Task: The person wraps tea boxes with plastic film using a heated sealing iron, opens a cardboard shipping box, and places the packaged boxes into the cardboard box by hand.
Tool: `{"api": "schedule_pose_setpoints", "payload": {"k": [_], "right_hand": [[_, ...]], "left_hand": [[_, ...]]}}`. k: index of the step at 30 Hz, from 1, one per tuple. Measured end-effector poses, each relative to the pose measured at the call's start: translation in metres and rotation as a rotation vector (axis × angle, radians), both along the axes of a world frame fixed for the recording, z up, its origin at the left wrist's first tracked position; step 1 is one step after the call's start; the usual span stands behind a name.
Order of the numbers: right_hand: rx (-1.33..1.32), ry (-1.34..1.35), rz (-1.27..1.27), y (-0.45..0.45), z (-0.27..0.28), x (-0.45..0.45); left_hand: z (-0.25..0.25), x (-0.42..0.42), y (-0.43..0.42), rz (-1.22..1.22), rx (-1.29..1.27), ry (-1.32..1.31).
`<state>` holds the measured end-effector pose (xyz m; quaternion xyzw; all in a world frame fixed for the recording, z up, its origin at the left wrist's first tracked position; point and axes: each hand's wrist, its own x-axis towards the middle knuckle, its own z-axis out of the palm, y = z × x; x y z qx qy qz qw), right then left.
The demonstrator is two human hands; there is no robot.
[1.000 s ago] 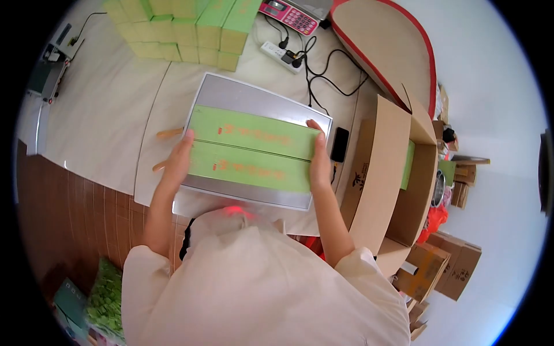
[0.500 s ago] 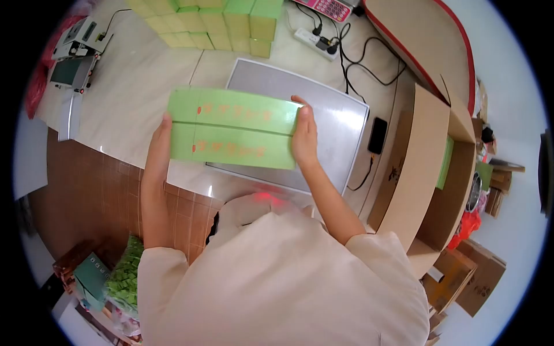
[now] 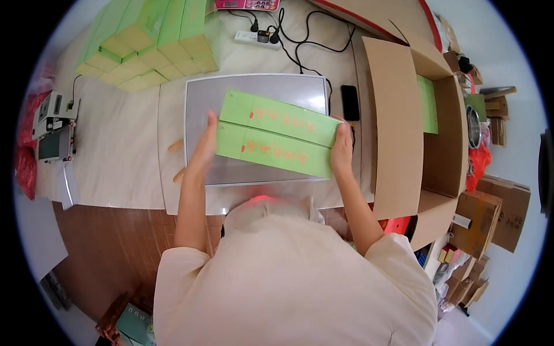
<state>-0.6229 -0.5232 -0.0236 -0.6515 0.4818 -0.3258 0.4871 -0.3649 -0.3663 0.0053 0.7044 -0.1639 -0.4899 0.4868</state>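
Note:
Two long green boxes [image 3: 283, 118] with orange lettering lie side by side, held as a pair above a grey panel [image 3: 202, 98]. My left hand [image 3: 205, 144] is pressed against their left ends, its thumb pointing up along the edge. At the right ends, my right hand [image 3: 342, 147] grips the boxes from the other side. The pair is tilted, its right end nearer to me. The undersides and some of my fingers are hidden.
To the right stands an open cardboard carton [image 3: 395, 132] with a green box [image 3: 427, 104] inside. Green boxes are stacked [image 3: 156, 40] at the back left. A phone [image 3: 350, 102], a power strip [image 3: 257, 39] with black cables, and a small machine [image 3: 55, 124] rest on the table.
The paired boxes have moved right, toward the carton, with both hands still on them, and now slope down to the right more. The view has turned to the right.

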Motion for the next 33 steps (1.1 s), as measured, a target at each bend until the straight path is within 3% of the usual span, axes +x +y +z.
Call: {"api": "schedule_pose_setpoints", "payload": {"k": [1, 5, 7, 11, 13, 18, 20, 22, 25, 27, 30, 32, 33], "right_hand": [[-0.007, 0.026, 0.0, 0.0, 0.001, -0.005], [0.042, 0.025, -0.037, 0.007, 0.008, 0.001], [-0.005, 0.038, 0.019, 0.01, 0.0, 0.015], [-0.024, 0.074, 0.121, 0.023, 0.0, 0.055], [-0.013, 0.105, 0.174, 0.028, -0.003, 0.063], [0.002, 0.284, 0.241, 0.024, 0.011, 0.072], [-0.149, 0.176, 0.269, 0.004, 0.015, 0.075], [-0.284, 0.213, 0.451, -0.006, 0.049, 0.104], [-0.166, 0.266, 0.788, -0.018, 0.068, 0.157], [-0.055, 0.258, 1.033, -0.025, 0.054, 0.19], [0.078, 0.331, 1.166, -0.009, 0.048, 0.225], [0.428, 0.469, 1.146, 0.011, 0.053, 0.234], [0.429, 0.469, 1.147, 0.012, 0.05, 0.233]], "left_hand": [[-0.008, -0.002, -0.002, -0.021, -0.008, 0.116], [-0.016, 0.0, 0.0, 0.038, -0.053, 0.129], [-0.029, 0.018, 0.009, 0.042, -0.192, 0.195], [-0.022, 0.046, 0.038, 0.229, -0.212, 0.168], [-0.031, 0.06, 0.053, 0.151, -0.241, 0.179], [-0.045, 0.048, 0.074, 0.531, -0.499, 0.327], [-0.051, 0.028, 0.08, 0.805, -0.443, -0.049], [-0.053, -0.007, 0.092, 0.889, -0.446, -0.074], [-0.033, -0.066, 0.099, 0.971, -0.356, -0.059], [-0.025, -0.095, 0.095, 0.788, -0.301, 0.026], [-0.032, -0.107, 0.076, 0.746, -0.301, 0.081], [-0.036, -0.097, 0.064, 0.738, -0.316, 0.025], [-0.038, -0.09, 0.059, 0.718, -0.332, -0.027]]}}
